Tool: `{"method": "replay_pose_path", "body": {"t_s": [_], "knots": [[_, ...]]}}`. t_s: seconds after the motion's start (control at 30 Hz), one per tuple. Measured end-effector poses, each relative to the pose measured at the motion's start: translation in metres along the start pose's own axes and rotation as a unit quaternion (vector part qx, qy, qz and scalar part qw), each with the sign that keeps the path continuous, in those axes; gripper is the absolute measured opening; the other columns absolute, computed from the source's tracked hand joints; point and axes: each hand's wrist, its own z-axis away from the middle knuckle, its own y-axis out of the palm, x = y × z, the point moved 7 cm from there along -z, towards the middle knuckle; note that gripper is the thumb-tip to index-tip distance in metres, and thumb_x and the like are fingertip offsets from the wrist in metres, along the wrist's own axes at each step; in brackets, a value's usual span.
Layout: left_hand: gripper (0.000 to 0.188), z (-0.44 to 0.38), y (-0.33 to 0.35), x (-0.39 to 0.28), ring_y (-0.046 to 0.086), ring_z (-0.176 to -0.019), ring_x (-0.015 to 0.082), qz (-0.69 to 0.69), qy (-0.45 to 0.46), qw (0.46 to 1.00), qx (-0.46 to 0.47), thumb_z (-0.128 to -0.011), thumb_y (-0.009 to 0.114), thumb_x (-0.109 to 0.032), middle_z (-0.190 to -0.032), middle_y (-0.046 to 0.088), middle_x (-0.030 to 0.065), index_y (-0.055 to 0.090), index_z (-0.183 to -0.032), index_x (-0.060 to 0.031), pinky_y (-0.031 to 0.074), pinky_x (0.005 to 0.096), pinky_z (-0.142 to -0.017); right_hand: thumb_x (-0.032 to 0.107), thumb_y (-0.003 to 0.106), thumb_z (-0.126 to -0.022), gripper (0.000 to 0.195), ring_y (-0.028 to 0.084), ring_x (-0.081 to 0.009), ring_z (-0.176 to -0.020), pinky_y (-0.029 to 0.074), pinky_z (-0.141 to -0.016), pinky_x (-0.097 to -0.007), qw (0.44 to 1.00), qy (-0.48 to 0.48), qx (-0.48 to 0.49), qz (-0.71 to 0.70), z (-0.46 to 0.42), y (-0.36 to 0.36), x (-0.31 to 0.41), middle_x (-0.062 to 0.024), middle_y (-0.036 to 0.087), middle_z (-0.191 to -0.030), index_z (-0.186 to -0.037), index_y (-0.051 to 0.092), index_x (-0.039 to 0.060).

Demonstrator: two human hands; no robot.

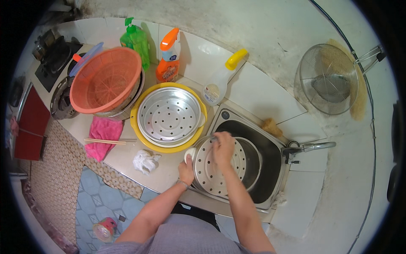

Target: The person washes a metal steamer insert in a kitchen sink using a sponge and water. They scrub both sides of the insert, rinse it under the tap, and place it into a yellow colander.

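A metal steamer pan (203, 171) with a perforated bottom is tilted over the left side of the sink (269, 190). My left hand (186, 170) grips it at its white side handle (190, 153), thumb on top. Against the upper part of the perforated face is my right hand (224, 149), fingers curled and blurred. Something greyish shows at its fingertips, too unclear to name. Behind the pan, a round metal pot or bowl (255, 158) sits in the basin, partly hidden. Left of the sink, another perforated steamer pan (169, 116) rests in a yellow basin (137, 139).
An orange colander (106, 79) is stacked on metal pots. Along the wall stand a green pump bottle (136, 41), an orange spray bottle (168, 60) and a yellow-topped bottle (219, 85). Chopsticks (106, 141) cross a pink cloth (101, 127) near a white crumpled cloth (145, 161). The faucet (314, 146) juts rightward.
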Motion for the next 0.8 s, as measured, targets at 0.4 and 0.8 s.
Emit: {"method": "replay_pose_path", "body": {"t_s": [0.4, 0.8], "knots": [[0.069, 0.002, 0.001, -0.002, 0.053, -0.057, 0.0236, -0.016, 0.028, 0.999, -0.005, -0.089, 0.031, -0.053, -0.057, 0.054, 0.0172, 0.056, -0.070, 0.0089, 0.040, 0.0410, -0.056, 0.003, 0.056, -0.066, 0.028, 0.048, -0.0311, -0.087, 0.038, -0.077, -0.0398, 0.990, 0.106, -0.071, 0.058, 0.008, -0.016, -0.041, -0.0086, 0.055, -0.095, -0.093, 0.058, 0.0112], [0.071, -0.002, 0.002, 0.008, 0.052, -0.060, 0.0173, 0.017, 0.008, 1.000, -0.005, -0.089, 0.032, -0.055, -0.062, 0.057, 0.0104, 0.059, -0.072, 0.0082, 0.043, 0.0337, -0.059, 0.005, 0.056, -0.066, 0.025, 0.049, -0.0289, -0.082, 0.040, -0.070, -0.0405, 0.985, 0.132, -0.084, 0.077, 0.028, -0.022, -0.042, -0.0073, 0.055, -0.094, -0.089, 0.061, 0.0132]]}}
